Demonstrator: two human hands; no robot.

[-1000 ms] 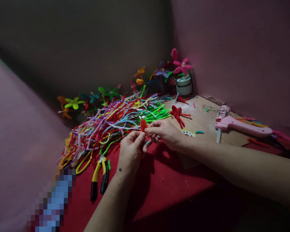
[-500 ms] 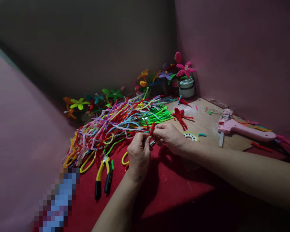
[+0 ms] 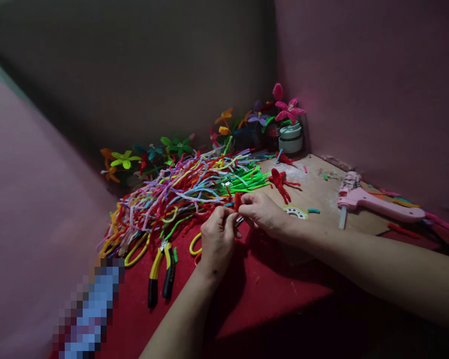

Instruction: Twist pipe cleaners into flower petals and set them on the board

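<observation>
In pinched R hand [image 3: 260, 211], red fuzzy pc [image 3: 237, 200]

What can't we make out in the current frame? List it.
All head view:
- Lower end of the red fuzzy piece: hidden by the fingers of the left hand and right hand.
- Rest of the yellow loop handle: behind the left hand.
- Lower edge of the white ring: behind the right arm.
- Lettering on the pliers: too small.

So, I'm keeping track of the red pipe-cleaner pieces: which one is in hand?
The small red pipe-cleaner piece at the fingertips of the left hand and right hand; the splayed red piece lies loose on the brown board.
</observation>
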